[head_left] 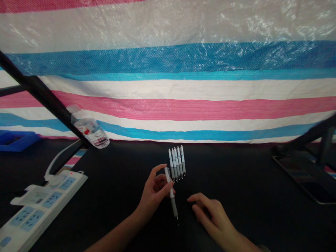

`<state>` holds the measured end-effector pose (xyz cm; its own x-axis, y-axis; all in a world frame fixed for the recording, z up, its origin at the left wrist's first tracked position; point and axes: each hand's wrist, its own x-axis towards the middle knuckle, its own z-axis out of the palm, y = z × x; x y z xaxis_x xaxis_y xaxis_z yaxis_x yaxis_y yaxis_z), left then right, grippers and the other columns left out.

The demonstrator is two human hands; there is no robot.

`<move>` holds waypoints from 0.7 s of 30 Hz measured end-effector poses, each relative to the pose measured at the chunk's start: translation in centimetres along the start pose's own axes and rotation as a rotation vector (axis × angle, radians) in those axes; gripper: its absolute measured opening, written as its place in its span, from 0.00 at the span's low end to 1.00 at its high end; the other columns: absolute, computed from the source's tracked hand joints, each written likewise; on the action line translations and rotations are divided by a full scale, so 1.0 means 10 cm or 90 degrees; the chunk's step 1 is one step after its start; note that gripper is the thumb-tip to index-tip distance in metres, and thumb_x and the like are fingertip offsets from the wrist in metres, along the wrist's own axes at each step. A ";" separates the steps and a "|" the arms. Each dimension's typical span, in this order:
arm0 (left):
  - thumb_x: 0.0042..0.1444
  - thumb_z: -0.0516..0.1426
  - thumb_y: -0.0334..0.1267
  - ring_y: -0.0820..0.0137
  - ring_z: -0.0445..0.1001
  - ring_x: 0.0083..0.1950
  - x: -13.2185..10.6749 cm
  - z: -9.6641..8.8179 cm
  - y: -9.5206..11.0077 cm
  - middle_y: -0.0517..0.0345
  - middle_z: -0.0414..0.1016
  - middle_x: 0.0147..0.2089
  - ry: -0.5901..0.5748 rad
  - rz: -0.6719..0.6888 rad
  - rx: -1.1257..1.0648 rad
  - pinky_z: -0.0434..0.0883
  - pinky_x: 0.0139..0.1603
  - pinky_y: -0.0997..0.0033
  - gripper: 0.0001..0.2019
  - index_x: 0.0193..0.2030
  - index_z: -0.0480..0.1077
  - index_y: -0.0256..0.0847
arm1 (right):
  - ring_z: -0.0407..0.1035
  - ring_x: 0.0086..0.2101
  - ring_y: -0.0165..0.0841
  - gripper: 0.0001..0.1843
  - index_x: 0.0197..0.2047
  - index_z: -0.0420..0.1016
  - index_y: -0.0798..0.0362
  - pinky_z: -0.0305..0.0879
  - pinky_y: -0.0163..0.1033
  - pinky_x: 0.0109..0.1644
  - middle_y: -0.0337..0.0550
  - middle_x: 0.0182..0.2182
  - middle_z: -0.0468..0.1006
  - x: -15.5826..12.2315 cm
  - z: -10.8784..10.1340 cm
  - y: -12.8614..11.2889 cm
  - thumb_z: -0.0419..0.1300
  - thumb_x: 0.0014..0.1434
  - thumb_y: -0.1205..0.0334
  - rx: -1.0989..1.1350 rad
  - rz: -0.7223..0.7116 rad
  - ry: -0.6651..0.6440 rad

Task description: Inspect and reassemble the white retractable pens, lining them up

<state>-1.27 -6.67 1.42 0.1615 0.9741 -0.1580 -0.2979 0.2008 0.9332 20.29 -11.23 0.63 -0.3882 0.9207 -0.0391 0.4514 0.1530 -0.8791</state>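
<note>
In the head view my left hand (155, 189) pinches a white retractable pen (171, 193) with a grey grip. The index fingertip rests at the pen's top end, and the tip points down toward me. Just beyond, a row of several similar white-and-grey pens (177, 162) lies side by side on the black table. My right hand (211, 213) is to the right of the held pen, apart from it. Its fingers are loosely curved with a gap between thumb and index finger, and nothing shows in them.
A white power strip (49, 199) with a plugged-in cable lies at the left. Behind it are a clear water bottle (93, 131) and a blue tray (18, 141). A dark phone-like slab (301, 178) lies at the right near a black frame. A striped tarp (183, 108) hangs behind.
</note>
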 end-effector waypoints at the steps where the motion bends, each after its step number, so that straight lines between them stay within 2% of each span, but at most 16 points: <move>1: 0.53 0.66 0.37 0.69 0.77 0.31 0.00 0.00 0.00 0.62 0.75 0.34 0.001 0.001 -0.002 0.77 0.32 0.67 0.30 0.60 0.58 0.46 | 0.59 0.22 0.28 0.18 0.49 0.71 0.53 0.53 0.34 0.28 0.32 0.21 0.63 0.00 0.00 0.00 0.48 0.69 0.51 -0.002 0.001 0.002; 7: 0.53 0.65 0.37 0.68 0.77 0.30 -0.02 0.01 0.03 0.61 0.74 0.34 -0.009 0.018 0.012 0.76 0.32 0.67 0.28 0.59 0.60 0.44 | 0.60 0.22 0.28 0.18 0.49 0.72 0.53 0.53 0.34 0.28 0.32 0.21 0.64 0.00 0.00 -0.01 0.48 0.69 0.50 0.001 -0.004 0.001; 11: 0.55 0.64 0.38 0.67 0.77 0.32 -0.04 0.02 0.07 0.61 0.74 0.35 -0.006 0.012 0.031 0.77 0.34 0.65 0.32 0.64 0.56 0.45 | 0.61 0.22 0.28 0.18 0.48 0.72 0.53 0.54 0.34 0.28 0.33 0.22 0.66 0.01 -0.01 -0.01 0.47 0.69 0.50 -0.010 -0.009 0.015; 14: 0.55 0.64 0.38 0.68 0.77 0.34 -0.01 0.02 0.12 0.60 0.75 0.34 -0.007 0.033 0.079 0.76 0.36 0.67 0.34 0.66 0.54 0.44 | 0.63 0.24 0.28 0.18 0.47 0.72 0.53 0.55 0.34 0.28 0.35 0.24 0.69 0.02 -0.01 0.01 0.47 0.69 0.51 -0.012 -0.018 0.040; 18: 0.55 0.63 0.40 0.68 0.77 0.33 0.17 -0.05 0.23 0.59 0.77 0.35 0.004 0.059 0.165 0.76 0.30 0.71 0.35 0.68 0.54 0.43 | 0.63 0.24 0.28 0.18 0.47 0.73 0.53 0.56 0.34 0.28 0.35 0.23 0.69 0.05 -0.03 0.03 0.47 0.69 0.51 0.020 -0.017 0.060; 21: 0.54 0.63 0.39 0.68 0.77 0.34 0.40 -0.14 0.28 0.56 0.77 0.40 -0.006 0.076 0.242 0.78 0.29 0.69 0.35 0.68 0.56 0.42 | 0.63 0.23 0.29 0.18 0.45 0.73 0.53 0.56 0.34 0.28 0.34 0.22 0.68 0.07 -0.04 0.03 0.47 0.69 0.51 0.037 -0.014 0.083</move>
<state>-2.82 -2.03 2.98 0.1567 0.9868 -0.0397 0.0539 0.0316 0.9980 20.49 -10.42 0.50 -0.2884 0.9567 0.0390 0.3950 0.1560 -0.9054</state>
